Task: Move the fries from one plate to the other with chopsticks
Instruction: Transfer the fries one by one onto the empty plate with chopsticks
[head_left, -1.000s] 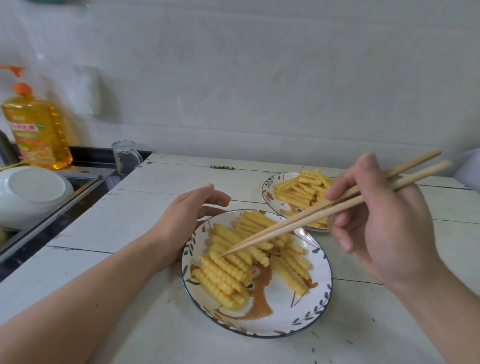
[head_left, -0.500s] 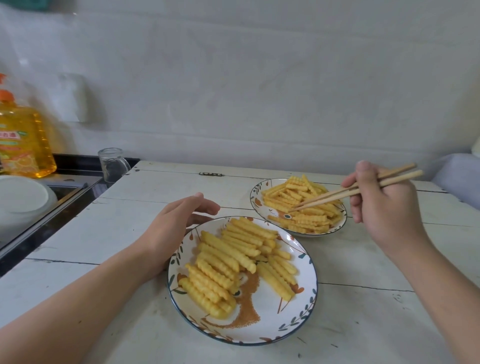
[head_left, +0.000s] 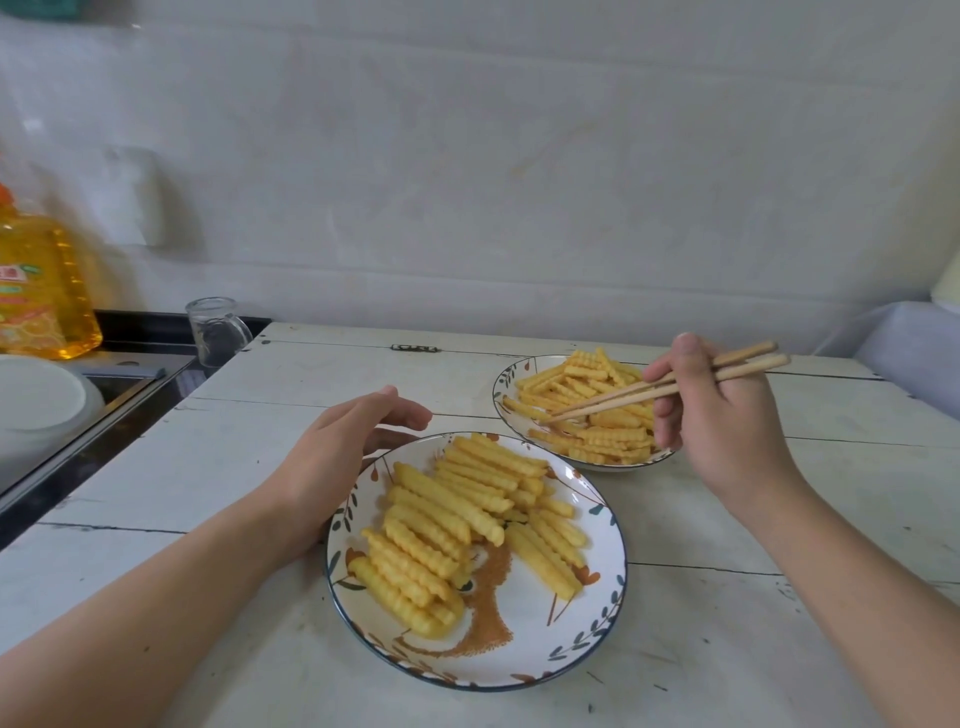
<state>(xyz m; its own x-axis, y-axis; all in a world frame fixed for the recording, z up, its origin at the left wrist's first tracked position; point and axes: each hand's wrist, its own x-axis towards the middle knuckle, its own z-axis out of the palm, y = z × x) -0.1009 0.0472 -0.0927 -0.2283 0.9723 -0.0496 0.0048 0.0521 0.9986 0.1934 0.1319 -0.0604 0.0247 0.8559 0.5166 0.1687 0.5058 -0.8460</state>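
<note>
Head view: crinkle-cut golden fries (head_left: 592, 410) under chopsticks (head_left: 670, 387) pinched in right hand (head_left: 722, 415); left hand (head_left: 337, 457) relaxed, empty.

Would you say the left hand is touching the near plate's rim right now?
Touching: the head view shows the left hand lying against the left rim of the near plate, no gap visible.

The left hand (head_left: 332, 467) lies palm-inward with fingers loosely extended and thumb spread, its forearm stretched in from the lower left. The right hand (head_left: 722, 415) is raised farther forward, fingers curled in a pinch around chopsticks (head_left: 660, 389), its forearm angling in from the lower right.
</note>
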